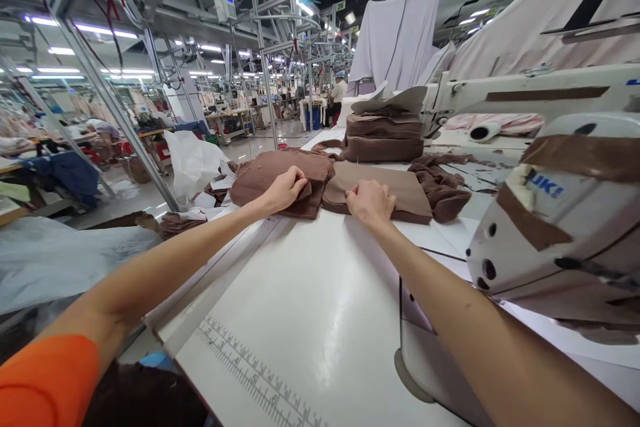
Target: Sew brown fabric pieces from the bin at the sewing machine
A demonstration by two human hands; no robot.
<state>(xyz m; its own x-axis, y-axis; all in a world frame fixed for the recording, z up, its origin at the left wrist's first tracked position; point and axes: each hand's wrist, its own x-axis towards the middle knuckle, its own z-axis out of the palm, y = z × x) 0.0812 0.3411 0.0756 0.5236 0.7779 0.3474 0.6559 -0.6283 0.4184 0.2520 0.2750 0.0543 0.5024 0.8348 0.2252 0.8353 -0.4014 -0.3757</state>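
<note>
My left hand (289, 188) pinches the edge of a dark brown fabric piece on the left pile of brown cut fabric (270, 173). Beside that pile lies a stack of lighter brown cut pieces (400, 188), with my right hand (371, 201) at its near edge. The right fingers are curled at the stack's left front; whether a single piece is between them is hidden. Both piles rest on the white sewing table (300, 280), close to each other.
A taller stack of brown pieces (384, 137) stands behind. Crumpled brown fabric (443, 190) lies to the right, near the white sewing machine (545, 227). A printed ruler (250, 373) runs along the front left edge. White plastic (193, 157) and metal poles (110, 107) stand left.
</note>
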